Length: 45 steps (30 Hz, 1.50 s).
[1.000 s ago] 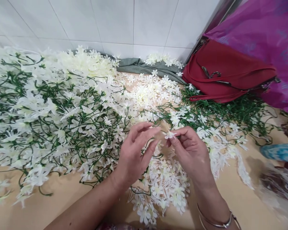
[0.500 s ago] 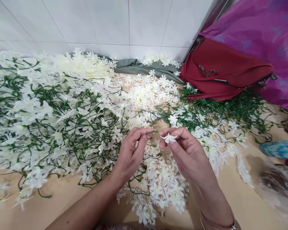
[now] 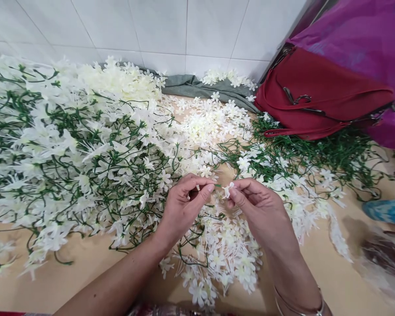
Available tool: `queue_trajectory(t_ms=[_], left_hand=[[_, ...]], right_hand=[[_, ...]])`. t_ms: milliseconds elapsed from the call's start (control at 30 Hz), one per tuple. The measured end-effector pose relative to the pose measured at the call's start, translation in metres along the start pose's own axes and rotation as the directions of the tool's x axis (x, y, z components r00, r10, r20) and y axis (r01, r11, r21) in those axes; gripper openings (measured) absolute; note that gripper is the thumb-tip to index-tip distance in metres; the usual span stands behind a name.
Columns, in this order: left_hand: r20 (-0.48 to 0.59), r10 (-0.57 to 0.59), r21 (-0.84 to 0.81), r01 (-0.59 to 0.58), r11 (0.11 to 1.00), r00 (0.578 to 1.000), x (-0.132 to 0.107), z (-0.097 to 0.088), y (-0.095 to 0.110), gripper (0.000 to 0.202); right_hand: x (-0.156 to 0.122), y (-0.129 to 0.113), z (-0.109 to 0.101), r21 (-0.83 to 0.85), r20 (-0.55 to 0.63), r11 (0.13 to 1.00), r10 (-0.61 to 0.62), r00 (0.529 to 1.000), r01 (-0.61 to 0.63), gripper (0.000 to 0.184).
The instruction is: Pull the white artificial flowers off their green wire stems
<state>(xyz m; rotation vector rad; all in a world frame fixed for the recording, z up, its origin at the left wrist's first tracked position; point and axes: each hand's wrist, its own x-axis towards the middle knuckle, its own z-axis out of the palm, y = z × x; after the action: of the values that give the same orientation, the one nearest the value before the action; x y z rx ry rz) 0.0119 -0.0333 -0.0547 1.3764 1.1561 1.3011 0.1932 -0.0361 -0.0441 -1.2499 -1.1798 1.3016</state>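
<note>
Between finger and thumb, my left hand [image 3: 188, 199] pinches a thin green artificial stem [image 3: 217, 185], its tip pointing right. My right hand [image 3: 258, 204] is closed on a small white artificial flower [image 3: 228, 190]. The stem's tip meets the flower's base or lies very close to it; I cannot tell which. Below both hands is a pile of loose white blossoms with pale stamens [image 3: 227, 245]. A big heap of white flowers on green stems [image 3: 95, 162] spreads out left of my left hand.
Loose white petals [image 3: 207, 120] lie toward the tiled wall [image 3: 161, 26], by a grey-green cloth [image 3: 191, 87]. A red bag [image 3: 322, 92] rests on green stems [image 3: 332, 147] at the right. Near it are a purple sheet [image 3: 358, 30], a blue-white object [image 3: 386, 211] and clear plastic [image 3: 382, 259].
My hands have come closer together, bringing the flower to the stem's tip. The flower has turned in my right fingers. The view has shifted slightly left.
</note>
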Motion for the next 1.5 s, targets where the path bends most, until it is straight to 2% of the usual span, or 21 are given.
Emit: queue_trajectory(t_ms=[167,400,633,933,1167,1433,1500], left_hand=[[0.048,0.071,0.047,-0.073,0.996,0.996,-0.001,-0.001,-0.002,0.01],[0.072,0.085,0.082,-0.091,0.992,0.994,-0.001,-0.001,-0.003,0.009],[0.088,-0.017,0.048,0.012,0.999,0.996,-0.005,0.002,-0.01,0.016],[0.112,-0.164,-0.03,0.169,0.985,0.98,-0.004,0.003,-0.01,0.019],[0.112,-0.132,-0.014,0.134,0.991,0.985,-0.003,0.004,-0.006,0.018],[0.137,-0.14,-0.071,0.151,0.986,0.981,-0.004,0.006,-0.01,0.021],[0.142,-0.133,-0.067,0.144,0.987,0.981,-0.004,0.006,-0.012,0.021]], right_hand=[[0.0,-0.002,0.0,0.003,0.029,0.999,0.048,0.998,-0.048,0.021],[0.002,0.0,-0.002,0.003,0.042,0.997,0.083,0.996,-0.083,0.024],[0.0,-0.002,0.009,-0.094,0.01,0.993,0.073,0.997,-0.072,0.026],[0.003,0.008,0.016,-0.048,0.024,0.997,0.066,0.998,-0.065,0.021],[0.003,0.013,0.017,-0.052,0.035,0.997,0.062,0.997,-0.06,0.019],[0.008,0.018,0.015,0.08,0.065,0.994,0.072,0.995,-0.077,0.023],[0.009,0.016,0.011,0.06,0.057,0.996,0.057,0.997,-0.06,0.022]])
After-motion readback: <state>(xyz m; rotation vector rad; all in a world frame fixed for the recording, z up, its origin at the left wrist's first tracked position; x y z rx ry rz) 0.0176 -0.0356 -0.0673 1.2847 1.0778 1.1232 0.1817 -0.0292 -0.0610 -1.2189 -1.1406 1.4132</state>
